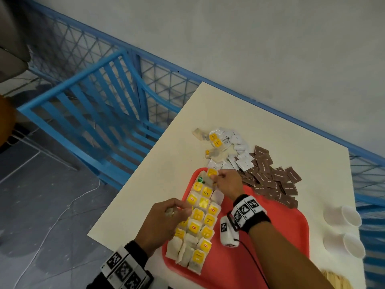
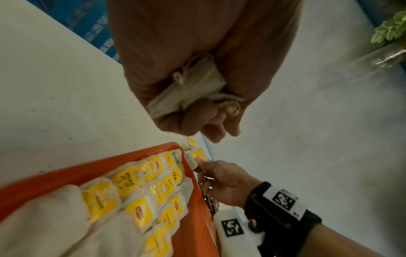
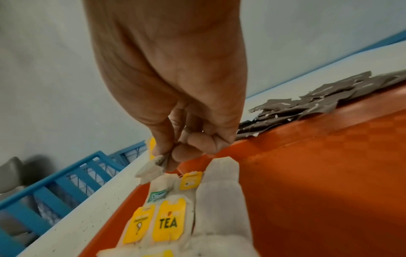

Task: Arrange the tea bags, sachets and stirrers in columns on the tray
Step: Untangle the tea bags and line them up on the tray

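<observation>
Columns of yellow-tagged tea bags (image 1: 201, 217) lie along the left side of the red tray (image 1: 270, 247). My left hand (image 1: 166, 215) hovers beside them and grips a crumpled tea bag (image 2: 191, 83) in its curled fingers. At the tray's far left corner my right hand (image 1: 226, 182) pinches the corner of a tea bag (image 3: 151, 167) with a yellow tag (image 1: 212, 173). Loose tea bags (image 1: 214, 140), white sachets (image 1: 237, 155) and brown sachets (image 1: 270, 178) are piled on the table beyond the tray. Wooden stirrers (image 1: 335, 279) show at the bottom right.
Two white paper cups (image 1: 343, 215) lie on their sides at the cream table's (image 1: 166, 163) right edge. A blue slatted chair (image 1: 93, 113) and blue mesh railing stand past the table's left edge. A white cable runs over the grey floor.
</observation>
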Tool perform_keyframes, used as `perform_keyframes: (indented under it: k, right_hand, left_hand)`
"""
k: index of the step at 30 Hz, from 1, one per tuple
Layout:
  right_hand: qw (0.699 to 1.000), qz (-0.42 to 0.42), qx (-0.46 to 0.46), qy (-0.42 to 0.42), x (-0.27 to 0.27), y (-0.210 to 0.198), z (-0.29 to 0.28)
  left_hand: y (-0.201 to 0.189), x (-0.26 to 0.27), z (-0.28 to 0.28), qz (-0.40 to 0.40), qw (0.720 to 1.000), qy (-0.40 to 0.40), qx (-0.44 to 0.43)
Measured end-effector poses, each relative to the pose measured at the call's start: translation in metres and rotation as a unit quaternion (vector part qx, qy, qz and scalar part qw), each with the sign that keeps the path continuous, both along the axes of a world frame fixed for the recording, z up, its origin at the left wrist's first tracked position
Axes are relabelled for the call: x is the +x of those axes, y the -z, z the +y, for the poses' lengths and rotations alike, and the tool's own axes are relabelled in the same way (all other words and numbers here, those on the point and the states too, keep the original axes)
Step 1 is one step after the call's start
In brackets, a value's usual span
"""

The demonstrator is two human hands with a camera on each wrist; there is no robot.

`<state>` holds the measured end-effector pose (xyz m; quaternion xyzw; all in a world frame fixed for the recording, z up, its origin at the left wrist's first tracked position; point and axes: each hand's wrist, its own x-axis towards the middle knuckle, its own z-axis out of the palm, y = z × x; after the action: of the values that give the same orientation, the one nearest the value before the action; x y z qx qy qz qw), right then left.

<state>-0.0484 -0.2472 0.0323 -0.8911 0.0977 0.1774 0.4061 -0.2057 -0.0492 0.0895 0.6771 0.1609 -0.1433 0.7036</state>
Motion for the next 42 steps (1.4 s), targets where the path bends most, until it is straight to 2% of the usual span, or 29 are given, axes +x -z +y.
perform_keyframes:
  k: [6,16,21,26,29,32,35,38,40,42]
  right_hand:
    - [0.999,0.018,-0.031,-0.016,0.015,0.018,0.018]
    - [0.994,-0.045,-0.071,0.074,0.000,0.018,0.027]
    - [0.995,-0.052,-0.078,0.026,-0.005,0.020,0.030]
    - [0.995,-0.060,-0.080,0.014,0.000,0.025,0.030]
    - [0.996,-0.056,-0.072,0.003,-0.003,0.023,0.029]
    - [0.994,-0.094,-0.053,0.006,-0.012,-0.002,0.026]
    - [0.987,-0.133,0.028,-0.084,-0.043,-0.056,0.023]
    - [0.971,-0.130,0.103,-0.170,-0.093,-0.109,0.021]
    - [0.971,-0.112,0.088,-0.190,-0.120,-0.124,0.019]
    - [0.973,-0.122,0.038,-0.192,-0.135,-0.121,0.017]
  left_hand:
    - [0.003,0.000,0.008,0.013,1.000,-0.014,0.000]
    - [-0.007,0.006,0.009,0.029,0.999,-0.029,-0.014]
    - [-0.009,0.010,0.007,0.033,0.999,-0.035,-0.023]
    - [-0.010,0.014,0.005,0.035,0.998,-0.036,-0.040]
    - [-0.010,0.016,0.005,0.061,0.993,-0.052,-0.089]
    - [-0.011,0.019,0.006,0.093,0.980,-0.066,-0.162]
    - [-0.012,0.022,0.004,0.111,0.967,-0.068,-0.220]
    - [-0.015,0.021,-0.007,0.098,0.970,-0.047,-0.217]
    - [-0.019,0.019,-0.018,0.075,0.977,-0.041,-0.194]
    - [-0.024,0.016,-0.029,0.048,0.983,-0.050,-0.168]
